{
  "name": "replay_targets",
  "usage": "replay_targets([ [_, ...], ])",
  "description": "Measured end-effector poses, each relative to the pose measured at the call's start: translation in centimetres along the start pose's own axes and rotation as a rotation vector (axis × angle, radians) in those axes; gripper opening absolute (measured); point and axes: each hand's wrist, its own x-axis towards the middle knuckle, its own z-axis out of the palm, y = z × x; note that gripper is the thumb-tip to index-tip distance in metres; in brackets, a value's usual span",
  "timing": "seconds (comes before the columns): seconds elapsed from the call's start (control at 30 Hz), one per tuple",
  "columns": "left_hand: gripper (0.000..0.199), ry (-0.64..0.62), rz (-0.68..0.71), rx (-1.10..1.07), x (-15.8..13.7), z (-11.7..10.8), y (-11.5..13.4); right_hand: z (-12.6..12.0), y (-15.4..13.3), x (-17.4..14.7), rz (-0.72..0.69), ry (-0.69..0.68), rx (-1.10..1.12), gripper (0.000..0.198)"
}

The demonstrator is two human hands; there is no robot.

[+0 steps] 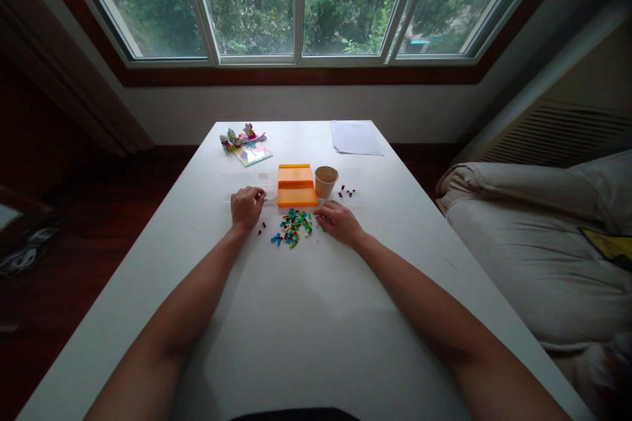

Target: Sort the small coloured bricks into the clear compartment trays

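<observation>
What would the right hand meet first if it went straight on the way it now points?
Probably the orange tray, at its near right corner; the right hand points there. Depth is unclear, so it might brush the colourful bricks first.

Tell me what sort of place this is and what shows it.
Probably a living room in a home: a beige, cushioned fabric sofa stands at the right, a wide white-framed window looks out on green trees, and the floor is dark reddish-brown.
</observation>
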Motion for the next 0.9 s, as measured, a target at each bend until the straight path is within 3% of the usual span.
replay_targets([
  [0.2, 0.022, 0.056, -0.086, 0.055, 0.3, 0.0, -0.8, 0.0, -0.1, 0.1, -0.008, -0.01, -0.012, 0.014],
  [0.47, 0.025, -0.045, 0.053, 0.067, 0.2, -1.1, -2.1, -0.3, -0.4, 0.2, -0.008, -0.005, 0.001, 0.012],
  [0.9, 0.023, -0.095, 0.081, 0.118, 0.0, -0.4, -2.4, -0.3, -0.2, 0.1, -0.017, -0.005, 0.009, 0.012],
])
